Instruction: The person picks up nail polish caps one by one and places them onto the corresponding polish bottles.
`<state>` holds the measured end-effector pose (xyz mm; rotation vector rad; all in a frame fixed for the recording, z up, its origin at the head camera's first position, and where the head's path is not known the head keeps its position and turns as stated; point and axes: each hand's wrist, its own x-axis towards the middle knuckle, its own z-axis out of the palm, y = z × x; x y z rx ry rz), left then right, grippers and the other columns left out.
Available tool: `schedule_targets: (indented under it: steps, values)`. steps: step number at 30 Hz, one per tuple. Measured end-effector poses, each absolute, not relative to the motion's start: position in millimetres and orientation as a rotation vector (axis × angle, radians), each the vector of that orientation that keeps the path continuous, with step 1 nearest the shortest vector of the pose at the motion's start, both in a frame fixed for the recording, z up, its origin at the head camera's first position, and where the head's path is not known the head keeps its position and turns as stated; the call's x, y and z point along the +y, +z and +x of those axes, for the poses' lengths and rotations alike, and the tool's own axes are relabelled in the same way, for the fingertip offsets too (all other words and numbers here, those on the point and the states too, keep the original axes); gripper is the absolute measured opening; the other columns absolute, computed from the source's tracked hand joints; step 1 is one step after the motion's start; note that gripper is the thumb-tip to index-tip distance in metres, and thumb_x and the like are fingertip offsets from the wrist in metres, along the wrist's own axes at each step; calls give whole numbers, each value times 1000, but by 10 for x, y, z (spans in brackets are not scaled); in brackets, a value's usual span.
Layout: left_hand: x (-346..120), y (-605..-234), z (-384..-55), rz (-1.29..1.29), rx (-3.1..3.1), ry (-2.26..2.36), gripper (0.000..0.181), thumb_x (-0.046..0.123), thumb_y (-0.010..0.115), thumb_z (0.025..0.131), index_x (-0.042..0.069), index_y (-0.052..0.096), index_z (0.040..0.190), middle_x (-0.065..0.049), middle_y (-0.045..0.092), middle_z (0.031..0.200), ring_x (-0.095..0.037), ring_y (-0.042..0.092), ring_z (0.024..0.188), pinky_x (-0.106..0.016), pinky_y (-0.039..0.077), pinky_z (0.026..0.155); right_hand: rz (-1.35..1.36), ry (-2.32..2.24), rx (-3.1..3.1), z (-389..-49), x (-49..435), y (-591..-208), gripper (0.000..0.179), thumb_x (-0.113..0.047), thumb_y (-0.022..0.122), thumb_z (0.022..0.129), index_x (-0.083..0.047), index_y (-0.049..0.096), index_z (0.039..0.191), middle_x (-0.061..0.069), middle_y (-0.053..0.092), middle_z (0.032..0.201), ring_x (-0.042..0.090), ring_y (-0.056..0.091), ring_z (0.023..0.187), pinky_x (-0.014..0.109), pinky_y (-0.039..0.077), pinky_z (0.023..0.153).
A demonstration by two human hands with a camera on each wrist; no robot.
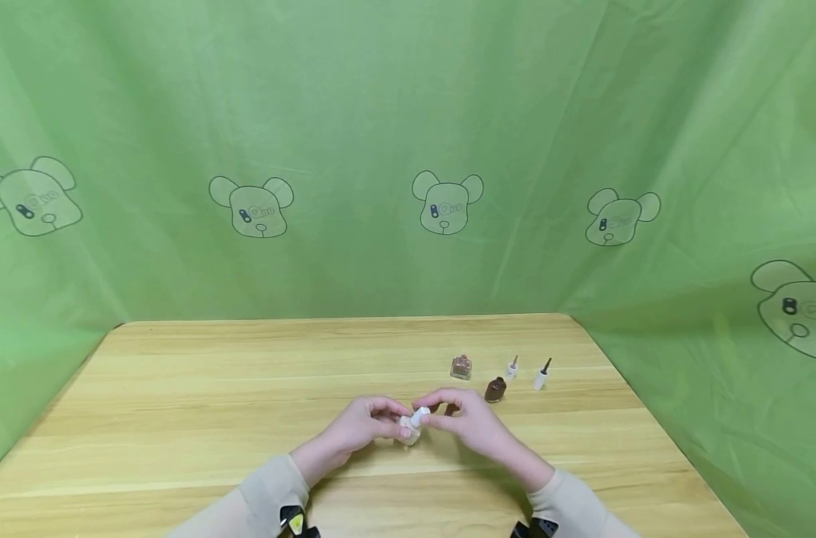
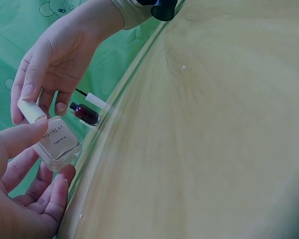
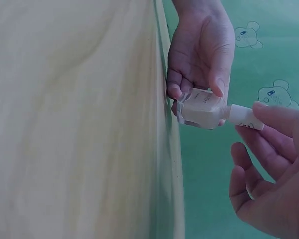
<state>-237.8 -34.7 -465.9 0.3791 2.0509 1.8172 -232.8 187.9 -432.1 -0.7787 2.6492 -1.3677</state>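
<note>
A clear glass nail polish bottle (image 1: pixel 409 434) with pale contents is held tilted just above the table's near middle. My left hand (image 1: pixel 356 431) grips its body between thumb and fingers. "MAYREAY" is printed on the front of the bottle (image 2: pixel 59 142) in the left wrist view. With thumb and fingertips my right hand (image 1: pixel 471 423) pinches the white cap (image 1: pixel 420 416). In the right wrist view the cap (image 3: pixel 245 117) lines up with the bottle's neck; whether it is screwed tight I cannot tell.
Right of the hands stand an uncapped pinkish-brown polish bottle (image 1: pixel 461 367) and an uncapped dark brown one (image 1: pixel 495 390). Beside them a small white brush cap (image 1: pixel 512 370) and a longer brush cap (image 1: pixel 540 380) stand brush upward on the wooden table (image 1: pixel 213 388). Green curtains surround the table.
</note>
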Motion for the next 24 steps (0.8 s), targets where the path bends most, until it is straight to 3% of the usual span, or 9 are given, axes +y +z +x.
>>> schedule_targets:
  steps: [7,11,14,20,24]
  values:
    - [-344,-4641,-2362,403,2056,1804,34,12,80,76,3,70,108,-5,71,96,-14,62,86,-27,47,84,-731,-1289,2790,-2277,1842,-4308,18,-32,76,82,-16,71,89,-3,70,87,8,54,72,18,44,62]
    - [-340,-4630,-2355,423,2063,1791,33,11,79,76,3,70,107,-5,70,98,-14,62,86,-27,48,84,-716,-1237,2828,-2259,1828,-4295,18,-33,76,82,-18,66,81,-7,66,81,8,54,71,18,44,64]
    - [-338,-4629,-2354,430,2071,1789,34,10,79,76,2,70,109,-6,70,99,-13,61,87,-27,47,84,-737,-1203,2828,-2264,1828,-4291,19,-35,74,83,-17,67,87,-7,66,84,8,55,75,18,44,65]
    - [-344,-4650,-2370,379,2059,1806,37,10,79,76,3,69,110,-5,70,99,-14,62,87,-26,47,83,-810,-1275,2709,-2290,1862,-4298,37,-33,72,86,-14,67,117,1,70,106,14,60,94,21,49,75]
    - [-345,-4658,-2381,359,2056,1804,36,13,80,76,5,69,109,-3,69,98,-14,62,88,-27,47,84,-762,-1341,2602,-2326,1895,-4312,39,-32,71,87,-16,66,122,2,70,116,12,60,101,22,50,81]
